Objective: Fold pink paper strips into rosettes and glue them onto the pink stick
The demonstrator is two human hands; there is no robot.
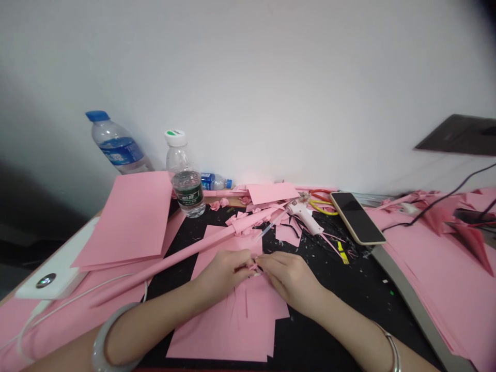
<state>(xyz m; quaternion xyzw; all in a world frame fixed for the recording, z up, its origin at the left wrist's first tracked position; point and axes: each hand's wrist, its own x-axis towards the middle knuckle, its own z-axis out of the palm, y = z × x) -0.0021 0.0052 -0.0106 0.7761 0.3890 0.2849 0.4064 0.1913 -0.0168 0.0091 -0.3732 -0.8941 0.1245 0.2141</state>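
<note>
Where 12 o'clock points to the wall, the small folded pink paper piece (pixel 253 266) lies between the two sets of fingertips, above the stacked pink sheets (pixel 220 338). The left hand (pixel 220 276) stands on its 9 o'clock side, the right hand (pixel 290 279) toward 4 o'clock; neither is clearly nearer, as both make contact. The piece's long axis is too small to determine. Left thumb and forefinger pinch the piece; right fingers are drawn together against its opposite edge. The glue gun (pixel 306 217) rests between 1 and 2 o'clock, well apart from both hands.
</note>
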